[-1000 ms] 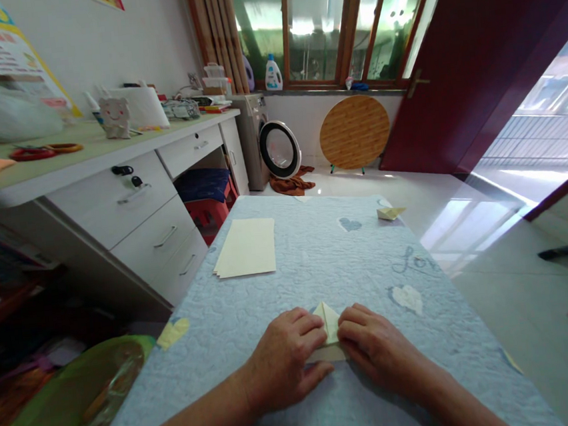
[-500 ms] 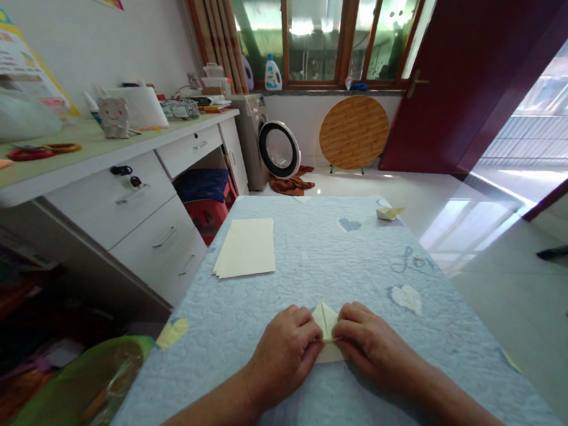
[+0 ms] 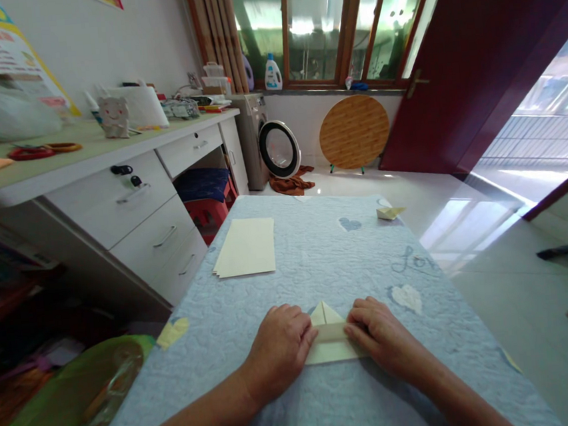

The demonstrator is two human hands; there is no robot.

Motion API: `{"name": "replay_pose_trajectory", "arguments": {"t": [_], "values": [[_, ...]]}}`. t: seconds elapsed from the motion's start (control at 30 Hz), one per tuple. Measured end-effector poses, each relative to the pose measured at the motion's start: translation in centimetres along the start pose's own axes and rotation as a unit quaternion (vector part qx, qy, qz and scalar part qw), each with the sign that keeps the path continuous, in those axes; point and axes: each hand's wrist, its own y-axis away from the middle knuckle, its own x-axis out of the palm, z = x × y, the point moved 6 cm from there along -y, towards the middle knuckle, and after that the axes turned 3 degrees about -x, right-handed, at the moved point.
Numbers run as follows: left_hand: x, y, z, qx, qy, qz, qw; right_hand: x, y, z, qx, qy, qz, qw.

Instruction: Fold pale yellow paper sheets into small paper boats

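Observation:
A pale yellow sheet of paper [image 3: 333, 351], folded to a point at its far end, lies on the quilted light-blue cloth in front of me. A flap is turned up across its middle as a band. My left hand [image 3: 285, 339] pinches the left end of that band between thumb and curled fingers. At the right end, my right hand [image 3: 381, 329] grips it the same way. Both hands partly cover the paper's side edges. Farther off, a stack of similar paper [image 3: 247, 246] lies to the left, and a small folded paper piece [image 3: 389, 213] sits at the far right corner.
The cloth-covered table [image 3: 315, 283] fills the space before me. To the left stand a white desk [image 3: 127, 201] with scissors [image 3: 32, 152] on it and a green-lined bin [image 3: 43, 424]. A washing machine [image 3: 254, 142] and round wooden tabletop [image 3: 354, 132] are beyond.
My hands have moved apart toward the paper's sides. A flat band across the middle of the paper now shows between them, and more of the near edge is visible.

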Motion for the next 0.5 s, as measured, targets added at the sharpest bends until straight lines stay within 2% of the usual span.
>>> {"name": "replay_pose_trajectory", "arguments": {"t": [0.23, 0.5], "values": [[-0.5, 0.3, 0.3, -0.039, -0.02, 0.005, 0.999, -0.3, 0.0, -1.2, 0.047, 0.036, 0.006, 0.998], [-0.4, 0.3, 0.3, -0.052, -0.055, -0.001, 0.997, -0.5, -0.2, -1.4, 0.071, 0.05, 0.013, 0.996]]}}
